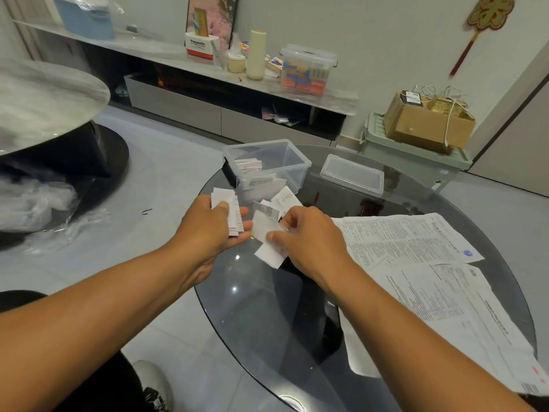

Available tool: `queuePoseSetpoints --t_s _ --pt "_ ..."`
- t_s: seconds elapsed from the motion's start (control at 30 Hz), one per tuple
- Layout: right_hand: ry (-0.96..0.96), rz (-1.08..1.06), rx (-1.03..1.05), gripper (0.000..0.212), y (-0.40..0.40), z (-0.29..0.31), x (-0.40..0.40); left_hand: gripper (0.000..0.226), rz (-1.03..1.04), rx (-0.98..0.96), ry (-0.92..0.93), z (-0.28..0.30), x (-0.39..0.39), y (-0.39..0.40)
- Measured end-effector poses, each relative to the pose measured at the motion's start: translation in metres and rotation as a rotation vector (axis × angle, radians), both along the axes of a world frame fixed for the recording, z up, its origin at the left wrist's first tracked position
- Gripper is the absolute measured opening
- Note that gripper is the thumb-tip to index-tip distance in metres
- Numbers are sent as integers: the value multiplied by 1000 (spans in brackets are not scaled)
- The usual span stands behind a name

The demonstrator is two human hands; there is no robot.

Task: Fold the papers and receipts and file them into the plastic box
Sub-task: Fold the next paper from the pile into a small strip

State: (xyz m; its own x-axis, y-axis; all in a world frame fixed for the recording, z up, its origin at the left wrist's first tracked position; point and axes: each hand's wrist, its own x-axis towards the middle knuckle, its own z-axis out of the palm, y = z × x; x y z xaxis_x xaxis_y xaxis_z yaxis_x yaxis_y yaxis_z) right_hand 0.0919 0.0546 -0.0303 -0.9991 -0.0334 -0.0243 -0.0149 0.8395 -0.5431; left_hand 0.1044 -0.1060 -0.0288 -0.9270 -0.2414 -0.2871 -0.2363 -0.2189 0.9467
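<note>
— What's in your grip right now?

— My left hand holds a small stack of folded receipts, thumb pressed on top and fingers curled underneath. My right hand pinches a white slip between thumb and fingertips; its lower end hangs free just above the surface.

— Are the two hands touching?

— Close, but I can't tell whether the slip meets my left fingertips. Both hands hover over the near-left part of the round dark glass surface.

— And the rest of the receipts?

— A few loose receipts lie just beyond my right hand, between it and the plastic box.

— Where does the box stand?

— At the far edge of the surface, open, clear-walled, with some folded papers already lying inside it. Its clear lid lies flat just to the right of it, apart from the box.

— Anything else to fold?

— To my right, large printed sheets are spread out overlapping, covering much of that side of the surface and reaching past its near rim.
</note>
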Motion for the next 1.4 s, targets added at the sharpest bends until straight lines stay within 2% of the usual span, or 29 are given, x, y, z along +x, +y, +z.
queuePoseSetpoints --t_s 0.1,0.17,0.27,0.43,0.53,0.63,0.73,0.87,0.93,1.0,1.1,1.17,1.3,1.4 --pt "-29 -91 -421 24 6 6 4 21 5 -1 8 -1 1 1" --pt "-33 -182 -718 19 6 14 8 26 5 8 23 -4 1 2" --pt "-52 -235 -926 18 -8 18 14 30 -2 61 64 -5 3 11" --pt "-29 -267 -893 22 -34 7 20 30 -23 185 140 -7 8 28" --pt "-23 -190 -836 24 -37 6 23 34 -36 141 143 -9 9 28" --pt "28 -112 -721 22 -28 7 20 27 -12 150 162 -4 5 21" --pt "54 -98 -402 17 -6 8 11 26 50 156 126 0 -1 11" --pt "-115 77 111 57 5 9 20 29 74 107 90 -3 -2 9" --pt "-72 105 250 60 2 6 24 31 66 73 68 -6 -2 12" --pt "-34 84 214 42 2 4 23 32 50 49 52 -8 -1 14" --pt "-27 36 17 10 7 -3 23 31 17 24 39 -9 1 15" --pt "-9 12 -132 9 13 -5 21 29 -4 17 19 -9 2 16" --pt "51 -33 -581 7 20 4 18 27 -99 62 -26 -8 8 19" --pt "154 -38 -629 5 18 8 18 25 -202 184 -39 -5 16 24"
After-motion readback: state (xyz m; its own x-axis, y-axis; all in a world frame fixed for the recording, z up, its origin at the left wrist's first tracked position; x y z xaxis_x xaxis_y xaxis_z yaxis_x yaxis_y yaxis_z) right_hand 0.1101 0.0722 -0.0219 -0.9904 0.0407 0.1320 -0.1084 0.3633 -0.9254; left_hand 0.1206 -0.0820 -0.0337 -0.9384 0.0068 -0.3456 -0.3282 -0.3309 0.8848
